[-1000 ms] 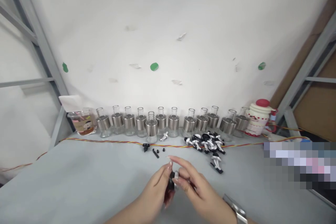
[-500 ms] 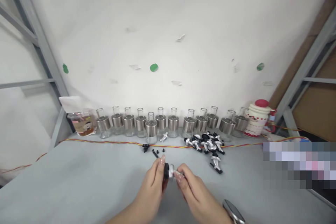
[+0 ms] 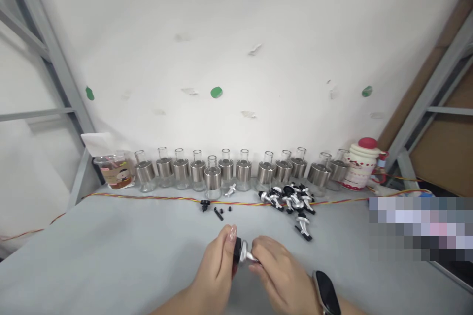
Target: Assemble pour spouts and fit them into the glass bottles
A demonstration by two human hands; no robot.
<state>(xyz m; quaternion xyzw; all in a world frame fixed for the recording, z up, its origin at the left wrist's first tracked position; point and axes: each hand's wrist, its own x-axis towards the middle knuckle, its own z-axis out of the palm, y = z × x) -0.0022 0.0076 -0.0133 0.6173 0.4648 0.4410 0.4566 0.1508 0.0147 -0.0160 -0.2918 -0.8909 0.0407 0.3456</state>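
Observation:
Between my hands, low over the grey table, is a bottle pourer (image 3: 244, 252) with a silver spout and a black base. My left hand (image 3: 217, 261) is closed round the black base. The fingers of my right hand (image 3: 278, 268) are wrapped about the spout end and hide its tip. Just beyond lie a black stopper part (image 3: 204, 205), a small black strip (image 3: 219, 214), tiny black caps (image 3: 229, 208) and a loose silver spout piece (image 3: 230, 190). A pile of silver-and-black pourers (image 3: 290, 198) lies to the right, with one single pourer (image 3: 303, 227) in front of it.
A row of glass bottles with steel sleeves (image 3: 244, 171) stands along the white wall. A red-yellow wire (image 3: 155, 197) runs across the table (image 3: 111, 246). A plastic cup (image 3: 115, 172) stands left, a cream jar with red lid (image 3: 360, 167) right. A blurred-out patch covers the right edge.
My right hand has turned over the spout, its back now facing up. Black base and silver top now sit closer together. The left hand has barely moved.

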